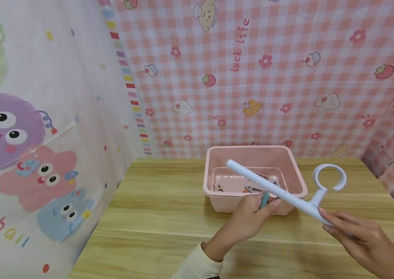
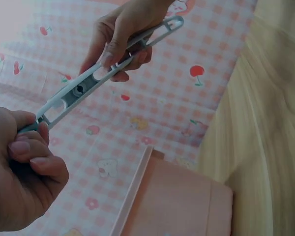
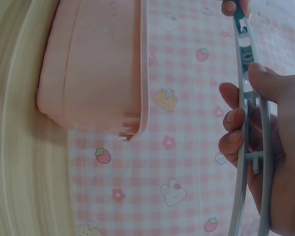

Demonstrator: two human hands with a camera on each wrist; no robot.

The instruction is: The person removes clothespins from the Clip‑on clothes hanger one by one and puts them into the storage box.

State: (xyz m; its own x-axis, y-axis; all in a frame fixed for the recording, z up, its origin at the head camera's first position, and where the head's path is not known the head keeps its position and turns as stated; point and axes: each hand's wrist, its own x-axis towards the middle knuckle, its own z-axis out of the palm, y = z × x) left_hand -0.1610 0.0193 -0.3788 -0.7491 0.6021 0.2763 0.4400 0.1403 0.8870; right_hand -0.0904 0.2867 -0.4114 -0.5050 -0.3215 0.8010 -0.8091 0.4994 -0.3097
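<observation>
My right hand [image 1: 368,236] grips a pale blue plastic clothes hanger [image 1: 270,186] with an open ring hook, its bar slanting up to the left above the bin. In the right wrist view, my fingers and thumb wrap around the hanger's slotted frame [image 3: 254,123]. My left hand [image 1: 247,219] pinches a teal clothespin [image 1: 264,200] near the bin's front rim. The clothespin [image 3: 240,22] meets the hanger in the right wrist view. Curled fingers of the left hand [image 2: 27,167] hide much of it in the left wrist view.
A pink plastic bin [image 1: 218,202] stands at the back of the wood-grain table [image 1: 155,217]. Several clothespins [image 1: 253,189] lie inside. Behind hangs a pink checked cloth [image 1: 197,93], and a white cartoon-printed cloth [image 1: 88,69] hangs at the left.
</observation>
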